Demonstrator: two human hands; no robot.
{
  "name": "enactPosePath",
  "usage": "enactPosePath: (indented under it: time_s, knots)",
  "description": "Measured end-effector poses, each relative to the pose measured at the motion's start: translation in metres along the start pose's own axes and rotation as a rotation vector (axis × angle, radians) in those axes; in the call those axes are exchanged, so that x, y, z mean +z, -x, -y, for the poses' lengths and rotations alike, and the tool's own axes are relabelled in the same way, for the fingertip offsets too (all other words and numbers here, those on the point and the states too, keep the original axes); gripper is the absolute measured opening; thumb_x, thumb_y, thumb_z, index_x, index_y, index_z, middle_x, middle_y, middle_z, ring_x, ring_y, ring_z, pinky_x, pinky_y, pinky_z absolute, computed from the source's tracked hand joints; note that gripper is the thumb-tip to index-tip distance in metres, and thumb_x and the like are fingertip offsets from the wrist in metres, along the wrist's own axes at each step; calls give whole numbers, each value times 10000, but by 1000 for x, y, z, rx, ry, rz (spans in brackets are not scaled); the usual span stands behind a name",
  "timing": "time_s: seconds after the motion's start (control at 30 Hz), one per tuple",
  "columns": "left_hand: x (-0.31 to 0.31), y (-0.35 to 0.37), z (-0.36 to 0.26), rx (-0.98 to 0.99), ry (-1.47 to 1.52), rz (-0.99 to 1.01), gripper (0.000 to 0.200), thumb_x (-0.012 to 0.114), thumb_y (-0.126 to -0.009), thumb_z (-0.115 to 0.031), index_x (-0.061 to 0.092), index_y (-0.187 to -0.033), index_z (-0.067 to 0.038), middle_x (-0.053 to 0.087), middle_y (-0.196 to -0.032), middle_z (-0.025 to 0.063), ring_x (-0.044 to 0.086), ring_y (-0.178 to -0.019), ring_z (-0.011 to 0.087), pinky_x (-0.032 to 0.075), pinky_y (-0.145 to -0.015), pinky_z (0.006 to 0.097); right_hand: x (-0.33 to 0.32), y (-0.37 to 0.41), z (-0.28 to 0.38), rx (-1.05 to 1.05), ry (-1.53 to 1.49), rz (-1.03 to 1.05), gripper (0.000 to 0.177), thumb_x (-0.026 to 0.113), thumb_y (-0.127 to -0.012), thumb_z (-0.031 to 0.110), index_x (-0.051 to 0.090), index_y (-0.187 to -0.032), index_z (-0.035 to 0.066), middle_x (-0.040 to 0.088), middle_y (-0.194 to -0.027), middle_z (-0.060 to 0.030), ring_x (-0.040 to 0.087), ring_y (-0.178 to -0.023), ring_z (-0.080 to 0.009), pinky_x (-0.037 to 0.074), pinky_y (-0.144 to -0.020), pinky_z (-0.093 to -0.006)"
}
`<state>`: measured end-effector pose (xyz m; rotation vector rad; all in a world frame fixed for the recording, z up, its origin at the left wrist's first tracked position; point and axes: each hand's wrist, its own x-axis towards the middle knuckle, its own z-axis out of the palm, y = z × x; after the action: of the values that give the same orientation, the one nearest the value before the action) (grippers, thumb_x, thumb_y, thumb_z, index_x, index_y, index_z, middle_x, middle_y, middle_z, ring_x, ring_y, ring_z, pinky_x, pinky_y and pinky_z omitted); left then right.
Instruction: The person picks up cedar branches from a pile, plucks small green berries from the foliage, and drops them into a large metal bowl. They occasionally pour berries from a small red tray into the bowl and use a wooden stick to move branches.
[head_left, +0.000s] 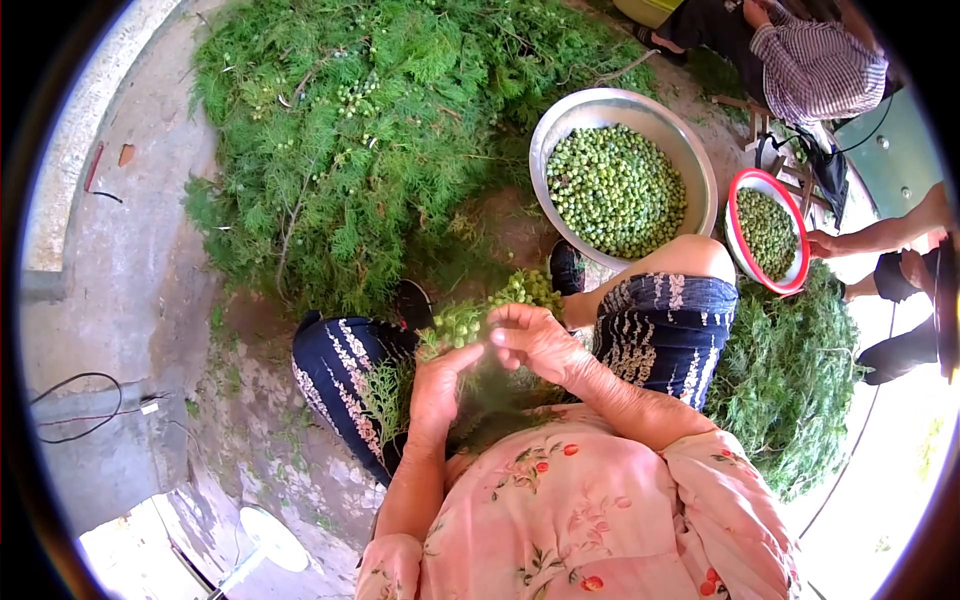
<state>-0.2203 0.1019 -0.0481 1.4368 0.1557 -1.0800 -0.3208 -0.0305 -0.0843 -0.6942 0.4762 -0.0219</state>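
My left hand (pixel 438 388) is closed around an evergreen sprig (pixel 452 328) with small green cones, held above my lap between my knees. Its feathery foliage hangs down by my wrist. Close beside it, my right hand (pixel 540 345) has its fingers curled in and the thumb near the fingertips; I cannot tell what is pinched there. A cluster of green cones (pixel 527 288) shows just beyond the right fingers. Past my knee stands a wide metal basin (pixel 700 165) heaped with loose green cones (pixel 615 190).
A big pile of cut evergreen branches (pixel 350 130) lies ahead, another pile (pixel 790 390) at right. A person's hand (pixel 825 244) is at a red-rimmed basin (pixel 737 215) of cones. Another person in a checked shirt (pixel 820 70) sits at upper right. A black cable (pixel 75 378) lies left.
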Motion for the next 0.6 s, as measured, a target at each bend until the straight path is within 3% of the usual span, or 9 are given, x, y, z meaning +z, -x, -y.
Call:
enactPosePath:
  time_s: [0.1,0.2,0.33,0.47,0.6]
  knots:
    - [-2,-1,4,29,17,15,250,698,-709,-71,638,-938,8,639,-879,66,584,-774,148,447,-727,256,-6,-1,5,-11,-250,-15,206,617,-815,76,523,-995,41,566,-784,-51,536,-642,-129,427,-546,-252]
    - [0,-1,5,86,32,90,226,683,-714,-43,639,-933,-9,638,-867,61,586,-773,145,453,-707,259,-9,0,11,-2,-84,-8,204,615,-816,75,523,-996,46,562,-784,-45,539,-658,-129,426,-555,-245]
    - [-3,-6,9,161,-128,136,221,668,-726,-25,623,-941,0,638,-847,64,593,-700,126,467,-626,241,3,-2,9,-31,236,-51,242,659,-807,164,541,-978,41,558,-702,-16,493,-567,-83,382,-480,-205]
    - [6,1,6,219,-117,78,152,659,-749,-51,630,-883,15,626,-756,42,571,-652,104,442,-585,226,8,-6,5,-9,206,-152,200,656,-815,202,569,-914,51,541,-657,5,445,-483,-59,329,-420,-190]
    - [3,1,5,156,-89,83,90,652,-743,-22,619,-827,-15,588,-745,10,518,-646,107,411,-624,252,6,-6,2,41,133,-241,178,646,-824,216,565,-875,66,528,-646,17,450,-470,-62,315,-407,-194]
